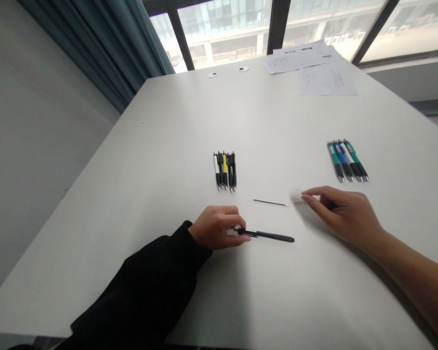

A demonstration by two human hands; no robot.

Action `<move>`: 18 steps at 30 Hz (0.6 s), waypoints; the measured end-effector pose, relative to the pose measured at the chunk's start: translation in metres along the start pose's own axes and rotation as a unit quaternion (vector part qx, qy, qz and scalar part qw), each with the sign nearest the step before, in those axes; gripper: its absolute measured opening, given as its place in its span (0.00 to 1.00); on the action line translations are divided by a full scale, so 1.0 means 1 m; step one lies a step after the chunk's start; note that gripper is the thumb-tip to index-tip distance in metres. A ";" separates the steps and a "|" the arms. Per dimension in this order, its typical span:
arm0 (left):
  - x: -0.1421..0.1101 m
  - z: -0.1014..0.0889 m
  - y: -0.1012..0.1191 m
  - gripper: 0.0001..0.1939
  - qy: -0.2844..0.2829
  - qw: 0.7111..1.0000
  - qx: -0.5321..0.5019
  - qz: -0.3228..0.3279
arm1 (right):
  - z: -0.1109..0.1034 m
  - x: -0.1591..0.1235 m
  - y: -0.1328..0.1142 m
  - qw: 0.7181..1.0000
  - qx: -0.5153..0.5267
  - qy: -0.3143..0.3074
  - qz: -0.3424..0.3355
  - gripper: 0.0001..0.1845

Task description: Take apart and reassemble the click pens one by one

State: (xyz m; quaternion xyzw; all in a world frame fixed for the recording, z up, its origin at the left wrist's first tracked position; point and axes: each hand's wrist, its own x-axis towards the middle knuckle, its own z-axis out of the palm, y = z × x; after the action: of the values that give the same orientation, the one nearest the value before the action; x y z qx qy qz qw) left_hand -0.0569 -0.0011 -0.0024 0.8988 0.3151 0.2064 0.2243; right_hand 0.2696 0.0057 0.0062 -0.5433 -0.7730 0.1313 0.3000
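My left hand, in a black sleeve, is closed on one end of a black pen, whose other end points right just over the white table. A thin dark pen refill lies on the table beyond the pen. To the right of the refill is my right hand, bare-armed, with thumb and index fingertips pinched together. A pale blur shows at those fingertips; what they hold, if anything, is too small to make out.
Several pens, black, white and yellow, lie side by side beyond my left hand. Another row of green, blue and white pens lies at the right. Printed papers rest at the far edge by the window, near two white oval discs.
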 end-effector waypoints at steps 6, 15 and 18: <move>0.000 0.004 -0.002 0.13 0.019 0.999 0.033 -0.036 | 0.002 0.001 0.003 1.000 0.009 -0.013 0.009 0.14; 0.000 0.006 -0.003 0.22 0.053 0.996 0.051 -0.047 | 0.004 0.000 0.005 0.998 0.006 -0.053 -0.022 0.14; 0.003 0.010 -0.001 0.26 0.090 0.993 0.070 -0.033 | 0.008 0.000 0.003 0.996 0.005 -0.074 -0.042 0.15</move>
State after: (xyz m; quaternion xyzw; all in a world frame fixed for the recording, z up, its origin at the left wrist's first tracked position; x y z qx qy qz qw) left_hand -0.0502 -0.0015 -0.0098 0.8791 0.3776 0.2559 0.1380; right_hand 0.2671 0.0080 -0.0019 -0.4979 -0.8144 0.1628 0.2496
